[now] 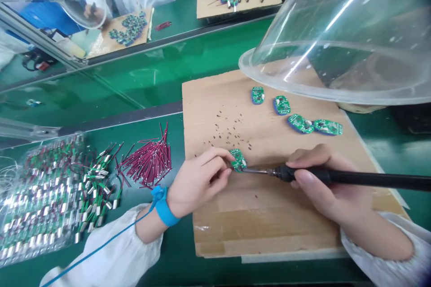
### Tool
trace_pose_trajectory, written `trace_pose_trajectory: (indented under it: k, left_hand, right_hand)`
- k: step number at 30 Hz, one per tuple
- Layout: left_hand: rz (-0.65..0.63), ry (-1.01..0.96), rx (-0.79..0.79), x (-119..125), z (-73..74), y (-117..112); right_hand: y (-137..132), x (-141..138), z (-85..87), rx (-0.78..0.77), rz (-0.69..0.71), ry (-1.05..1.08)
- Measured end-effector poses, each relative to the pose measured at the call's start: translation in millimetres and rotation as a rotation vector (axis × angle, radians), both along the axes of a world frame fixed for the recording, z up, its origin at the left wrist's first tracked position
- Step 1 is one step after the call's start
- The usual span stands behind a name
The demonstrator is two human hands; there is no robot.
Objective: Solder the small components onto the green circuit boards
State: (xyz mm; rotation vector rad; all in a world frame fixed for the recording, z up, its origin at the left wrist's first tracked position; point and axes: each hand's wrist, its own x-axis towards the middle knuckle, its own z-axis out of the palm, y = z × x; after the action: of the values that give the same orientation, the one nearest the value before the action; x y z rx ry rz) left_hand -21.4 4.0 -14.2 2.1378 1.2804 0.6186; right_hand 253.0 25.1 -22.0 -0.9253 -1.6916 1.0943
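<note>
Left hand (198, 181): fingers and thumb pinched on a small green circuit board (238, 160), held over a cardboard sheet (269, 219). Right hand (323, 179): clenched pen-style around a black-handled soldering iron (336, 176), metal tip at the board's edge. Left wrist: blue wrist strap (164, 208). On the cardboard: four finished green boards (282, 105) in a loose row, under the rim of a clear plastic dome (336, 31). Left of the cardboard: a pile of red wires (151, 161), beside a plastic bag of parts (43, 202).

Electronics workshop: green benches (168, 260) and circuit boards (257, 95).
</note>
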Motion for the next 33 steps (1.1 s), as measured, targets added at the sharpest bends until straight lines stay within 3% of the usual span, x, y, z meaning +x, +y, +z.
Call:
trace_pose_trajectory:
  k: [33]
  left_hand:
    - [0.033, -0.027, -0.047, 1.0, -0.8, -0.3]
  right_hand:
    - [-0.2, 0.7, -4.1, 0.013, -0.006, -0.069]
